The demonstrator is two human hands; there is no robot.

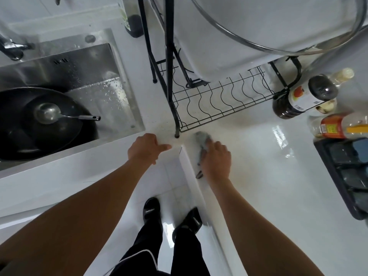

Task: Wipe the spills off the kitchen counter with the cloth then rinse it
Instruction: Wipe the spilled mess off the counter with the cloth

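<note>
A grey cloth lies on the white counter near the inner corner, just right of the black rack's front leg. My right hand presses down on the cloth, fingers curled over it; part of the cloth pokes out ahead of the fingers and a bit trails by the wrist. My left hand rests on the counter edge at the corner, fingers loosely bent, thumb pointing right, holding nothing. The steel sink sits at the left with water drops on its wall.
A black wok with a metal ladle sits in the sink; the tap is at far left. A black wire rack stands behind the cloth. Bottles and a dark tray line the right.
</note>
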